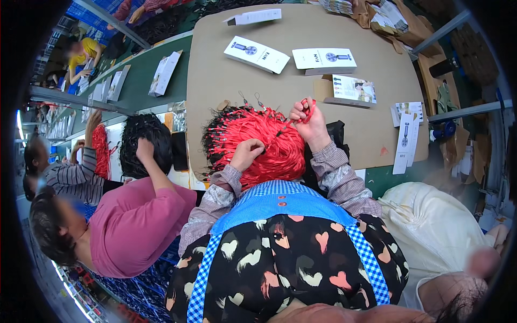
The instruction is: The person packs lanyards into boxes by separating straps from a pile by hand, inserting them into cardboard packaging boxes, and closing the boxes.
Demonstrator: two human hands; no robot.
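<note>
A large heap of red lanyards [247,132] with black ends lies on the table edge right in front of me. Over the heap's right side, my right hand [310,123] is raised and closed around a looped red lanyard [308,107]. A strand runs down from it toward the pile. My left hand [247,155] rests on the heap with thumb and fingers pinched together. A small dark bit shows at its fingertips, but what it is I cannot make out.
White fan boxes [257,54] lie across the tan tabletop [215,70], and one open box [353,90] is nearest my right hand. A co-worker in pink [137,220] handles a black heap [145,142] at my left. A white sack [431,220] stands at my right.
</note>
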